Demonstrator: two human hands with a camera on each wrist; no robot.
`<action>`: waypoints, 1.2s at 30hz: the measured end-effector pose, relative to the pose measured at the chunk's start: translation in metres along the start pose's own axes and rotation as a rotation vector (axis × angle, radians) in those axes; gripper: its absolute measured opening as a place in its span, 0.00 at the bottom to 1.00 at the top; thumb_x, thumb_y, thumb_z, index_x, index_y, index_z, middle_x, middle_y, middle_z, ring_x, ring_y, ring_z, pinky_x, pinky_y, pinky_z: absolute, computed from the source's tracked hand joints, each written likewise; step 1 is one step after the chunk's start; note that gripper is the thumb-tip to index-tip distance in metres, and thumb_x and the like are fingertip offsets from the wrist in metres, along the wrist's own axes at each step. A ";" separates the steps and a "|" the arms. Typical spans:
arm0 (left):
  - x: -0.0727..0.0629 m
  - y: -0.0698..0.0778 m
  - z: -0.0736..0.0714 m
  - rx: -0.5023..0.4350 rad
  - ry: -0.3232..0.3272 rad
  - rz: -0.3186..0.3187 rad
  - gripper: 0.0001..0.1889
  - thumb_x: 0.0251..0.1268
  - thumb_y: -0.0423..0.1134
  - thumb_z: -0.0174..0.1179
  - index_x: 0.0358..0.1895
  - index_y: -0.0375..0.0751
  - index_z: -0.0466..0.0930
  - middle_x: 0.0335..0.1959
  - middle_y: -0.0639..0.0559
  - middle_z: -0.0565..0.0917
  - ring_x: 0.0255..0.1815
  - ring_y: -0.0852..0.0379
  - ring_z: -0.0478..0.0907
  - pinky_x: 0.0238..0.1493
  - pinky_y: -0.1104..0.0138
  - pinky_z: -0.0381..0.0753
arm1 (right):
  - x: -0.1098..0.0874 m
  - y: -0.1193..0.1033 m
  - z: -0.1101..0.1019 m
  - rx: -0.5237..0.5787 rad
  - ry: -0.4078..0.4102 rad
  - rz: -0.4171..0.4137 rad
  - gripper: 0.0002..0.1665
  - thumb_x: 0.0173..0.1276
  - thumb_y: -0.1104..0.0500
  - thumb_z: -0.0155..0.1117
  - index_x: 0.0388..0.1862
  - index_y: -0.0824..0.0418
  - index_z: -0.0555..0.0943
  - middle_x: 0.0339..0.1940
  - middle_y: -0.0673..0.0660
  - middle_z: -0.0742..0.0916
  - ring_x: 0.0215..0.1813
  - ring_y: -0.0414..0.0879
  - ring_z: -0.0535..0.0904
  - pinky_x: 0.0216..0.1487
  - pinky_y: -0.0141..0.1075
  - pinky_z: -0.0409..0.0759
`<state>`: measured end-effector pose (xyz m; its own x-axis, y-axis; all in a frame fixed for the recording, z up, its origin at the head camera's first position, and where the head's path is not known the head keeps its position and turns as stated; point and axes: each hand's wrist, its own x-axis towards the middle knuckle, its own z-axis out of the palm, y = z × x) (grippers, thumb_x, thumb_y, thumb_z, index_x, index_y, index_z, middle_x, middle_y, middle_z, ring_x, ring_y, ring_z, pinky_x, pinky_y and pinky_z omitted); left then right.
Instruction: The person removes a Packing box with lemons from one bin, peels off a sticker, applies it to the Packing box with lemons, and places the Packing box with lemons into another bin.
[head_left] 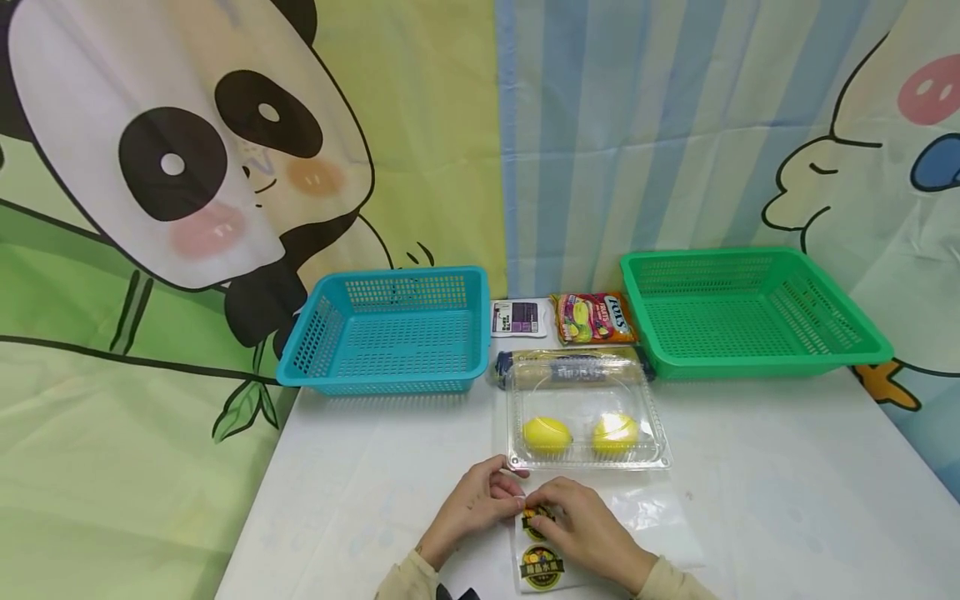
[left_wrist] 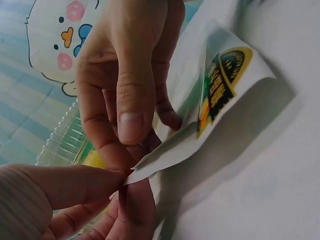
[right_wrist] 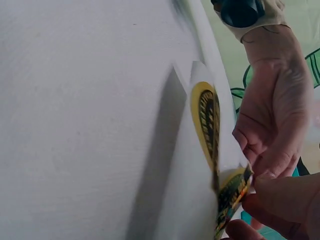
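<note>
My left hand [head_left: 480, 502] pinches the upper left corner of a white sheet of round black-and-gold stickers [head_left: 542, 568] between thumb and finger. My right hand [head_left: 581, 531] meets it at the same corner and also pinches the sheet, its fingers covering part of the upper sticker. In the left wrist view the sticker sheet [left_wrist: 220, 90] curls up off the table toward the fingertips. Just beyond the hands sits a clear plastic clamshell box [head_left: 577, 400], lid down, with two lemons showing through it: a left lemon [head_left: 547, 435] and a right lemon [head_left: 615, 434].
A blue basket [head_left: 405, 337] stands at the back left, a green basket [head_left: 757, 321] at the back right. Between them lie a white packet with a purple label [head_left: 519, 318], a candy bag [head_left: 595, 318] and a long dark-blue-ended package [head_left: 504, 368]. Clear plastic film [head_left: 656, 517] lies right of the hands.
</note>
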<state>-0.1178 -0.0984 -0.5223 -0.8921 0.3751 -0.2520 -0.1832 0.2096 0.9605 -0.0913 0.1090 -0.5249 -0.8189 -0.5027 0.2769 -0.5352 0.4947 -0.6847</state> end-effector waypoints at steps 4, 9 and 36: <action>0.001 0.000 0.001 -0.066 -0.005 -0.027 0.18 0.58 0.26 0.67 0.54 0.33 0.79 0.35 0.46 0.85 0.29 0.59 0.83 0.33 0.66 0.87 | -0.001 -0.002 0.004 -0.032 0.032 0.027 0.10 0.65 0.54 0.74 0.44 0.48 0.85 0.41 0.41 0.87 0.45 0.37 0.83 0.48 0.36 0.82; 0.000 0.000 0.002 -0.118 -0.010 -0.019 0.20 0.57 0.26 0.66 0.54 0.32 0.78 0.33 0.47 0.86 0.29 0.58 0.84 0.34 0.66 0.87 | 0.000 -0.004 0.009 -0.088 0.104 0.016 0.14 0.60 0.52 0.78 0.41 0.49 0.82 0.37 0.42 0.85 0.40 0.34 0.81 0.42 0.32 0.81; 0.001 0.003 0.000 -0.166 0.018 -0.076 0.19 0.58 0.24 0.67 0.53 0.31 0.78 0.35 0.46 0.85 0.29 0.58 0.85 0.36 0.65 0.88 | 0.004 -0.008 -0.005 -0.104 0.136 0.226 0.13 0.62 0.66 0.68 0.26 0.48 0.78 0.20 0.37 0.79 0.23 0.26 0.69 0.25 0.24 0.72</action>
<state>-0.1194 -0.0968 -0.5197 -0.8802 0.3471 -0.3236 -0.3146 0.0838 0.9455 -0.0915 0.1066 -0.5145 -0.9365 -0.2748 0.2179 -0.3484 0.6573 -0.6683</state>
